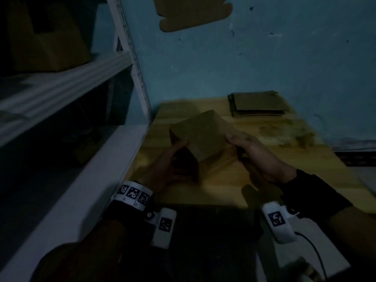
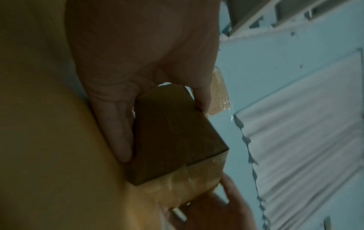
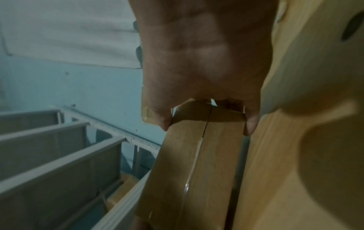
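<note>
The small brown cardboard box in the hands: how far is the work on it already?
Done, it seems: the small brown cardboard box is folded into shape, and glossy clear tape covers its seam. In hand: the left hand and right hand grip it over the light wooden table. Probably left: the stack of flat brown cardboard sheets at the table's back lies unfolded.

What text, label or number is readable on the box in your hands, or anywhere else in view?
No readable words, numbers or brands in any view.
Cardboard box, gripped by the left hand and right hand: plain brown faces, no print visible.
Wrist markers: black-and-white square code patterns, no letters.
Stack of flat cardboard: too dim to show any print.
</note>
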The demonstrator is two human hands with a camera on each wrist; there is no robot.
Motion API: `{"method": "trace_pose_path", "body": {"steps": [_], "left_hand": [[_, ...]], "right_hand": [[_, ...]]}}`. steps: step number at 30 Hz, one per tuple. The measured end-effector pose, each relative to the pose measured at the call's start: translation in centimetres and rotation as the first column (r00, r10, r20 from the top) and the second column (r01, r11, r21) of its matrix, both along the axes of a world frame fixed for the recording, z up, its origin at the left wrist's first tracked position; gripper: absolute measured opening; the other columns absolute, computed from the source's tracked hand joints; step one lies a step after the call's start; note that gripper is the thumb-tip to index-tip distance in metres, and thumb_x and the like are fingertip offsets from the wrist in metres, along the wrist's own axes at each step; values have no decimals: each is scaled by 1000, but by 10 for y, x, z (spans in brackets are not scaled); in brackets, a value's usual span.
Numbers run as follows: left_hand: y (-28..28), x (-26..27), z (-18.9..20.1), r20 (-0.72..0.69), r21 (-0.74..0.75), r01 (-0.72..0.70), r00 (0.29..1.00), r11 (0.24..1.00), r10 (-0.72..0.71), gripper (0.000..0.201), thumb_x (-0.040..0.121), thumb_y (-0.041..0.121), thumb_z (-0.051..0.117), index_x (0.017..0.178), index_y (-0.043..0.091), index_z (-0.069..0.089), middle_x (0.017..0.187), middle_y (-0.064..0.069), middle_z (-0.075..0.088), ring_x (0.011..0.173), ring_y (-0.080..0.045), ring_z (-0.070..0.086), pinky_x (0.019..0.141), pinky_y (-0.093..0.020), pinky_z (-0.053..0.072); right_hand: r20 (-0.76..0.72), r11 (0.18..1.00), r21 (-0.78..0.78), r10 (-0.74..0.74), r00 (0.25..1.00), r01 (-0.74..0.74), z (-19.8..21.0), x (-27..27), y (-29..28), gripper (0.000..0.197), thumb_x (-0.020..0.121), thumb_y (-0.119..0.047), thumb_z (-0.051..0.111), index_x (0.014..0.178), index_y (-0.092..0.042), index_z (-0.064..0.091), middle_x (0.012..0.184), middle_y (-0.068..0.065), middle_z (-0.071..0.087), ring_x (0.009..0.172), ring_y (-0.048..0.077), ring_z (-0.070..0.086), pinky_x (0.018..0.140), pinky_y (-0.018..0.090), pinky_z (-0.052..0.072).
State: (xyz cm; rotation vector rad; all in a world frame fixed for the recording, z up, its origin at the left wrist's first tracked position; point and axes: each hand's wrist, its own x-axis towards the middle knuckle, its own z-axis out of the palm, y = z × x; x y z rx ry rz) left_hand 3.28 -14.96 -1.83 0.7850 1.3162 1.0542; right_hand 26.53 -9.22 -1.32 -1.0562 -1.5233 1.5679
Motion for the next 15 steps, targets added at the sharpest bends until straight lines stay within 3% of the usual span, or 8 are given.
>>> {"method": "trace_pose_path", "body": {"steps": [2,4,5,8,10,12,15], "left_hand": [[-6,-3,-4,-3,33,15,1000,999,-15,58,83,55,68,128,19,62,118,-9,73,108,-32,70,91,-50,58],[-11,-5,-4,-9,54,11,1000,999,-11,56,81,52,70,125,19,65,116,-8,74,108,-32,70,96,-53,55],[-12,-4,-2,-10,55,2,1000,998,-1,53,79,50,72,121,18,67,113,-8,75,108,-32,70,96,-53,55],[-14,-1,8,4,81,7,1000,997,-8,37,88,41,69,114,16,71,106,-6,77,95,-26,73,79,-40,61],[-13,1,11,-36,169,27,999,985,-22,35,94,38,65,121,16,69,106,-3,77,90,-22,75,68,-33,61],[-11,2,10,-119,252,41,993,967,-11,36,97,36,60,126,17,66,112,-3,76,94,-20,74,69,-28,60],[-5,0,4,-266,375,72,963,924,33,43,96,37,63,134,18,60,129,-4,68,100,-14,72,79,-27,60]], "right_hand": [[-3,1000,1,-27,1000,27,-5,1,-1,46,93,-42,66,132,-21,56,109,-5,75,99,14,73,83,32,57],[-30,998,32,-52,998,53,-5,4,-8,14,95,-28,65,106,-30,58,88,-15,74,81,1,72,77,24,56],[-44,997,31,-66,997,68,-5,6,-10,14,95,-22,64,100,-32,56,86,-15,71,77,0,71,75,22,54],[-57,997,48,-57,997,60,-5,7,-17,35,92,-18,66,125,-23,57,120,5,68,103,21,69,84,34,56],[-94,998,10,-62,994,63,-10,9,-18,49,87,-21,69,133,-22,53,128,9,65,108,26,67,82,35,55],[-120,998,-20,-53,991,51,-14,10,-22,57,81,-26,72,134,-23,51,126,7,66,107,23,68,80,31,53],[-118,999,-19,-37,992,35,-17,10,-20,60,79,-30,77,133,-21,54,120,4,68,103,20,68,76,27,52]]}}
